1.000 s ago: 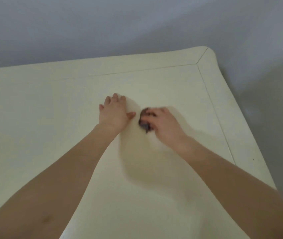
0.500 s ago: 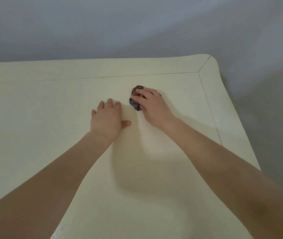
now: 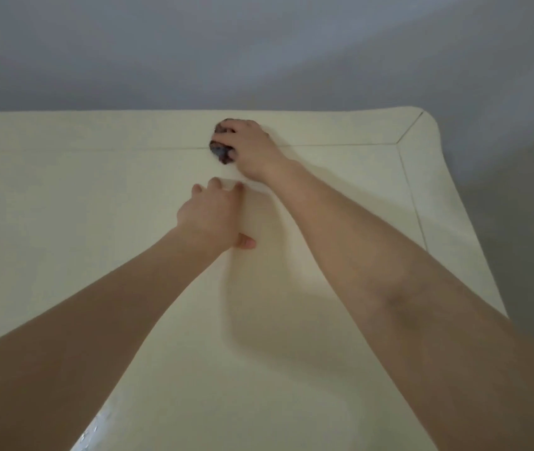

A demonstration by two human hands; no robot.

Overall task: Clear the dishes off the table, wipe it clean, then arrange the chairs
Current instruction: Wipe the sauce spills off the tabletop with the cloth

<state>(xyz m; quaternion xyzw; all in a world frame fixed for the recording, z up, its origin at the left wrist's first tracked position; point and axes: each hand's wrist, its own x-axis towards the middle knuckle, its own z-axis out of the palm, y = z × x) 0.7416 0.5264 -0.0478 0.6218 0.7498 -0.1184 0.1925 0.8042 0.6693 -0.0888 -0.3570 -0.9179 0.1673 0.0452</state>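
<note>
A cream table (image 3: 63, 206) with a raised border fills most of the head view. My right hand (image 3: 252, 151) grips a small dark bunched cloth (image 3: 221, 151) and presses it onto the tabletop at the seam of the far border. Most of the cloth is hidden under the fingers. My left hand (image 3: 210, 216) rests flat on the table just in front of the right hand, fingers spread and pointing away from me.
The table's rounded far right corner (image 3: 422, 125) and right edge (image 3: 467, 242) drop off to a grey floor. A plain grey wall (image 3: 259, 50) stands close behind the far edge. A wet sheen (image 3: 96, 424) shows on the near part of the tabletop.
My right hand has slid the cloth away from me, from the middle of the table to the far border. The left hand stays planted on the tabletop. The view has tilted forward.
</note>
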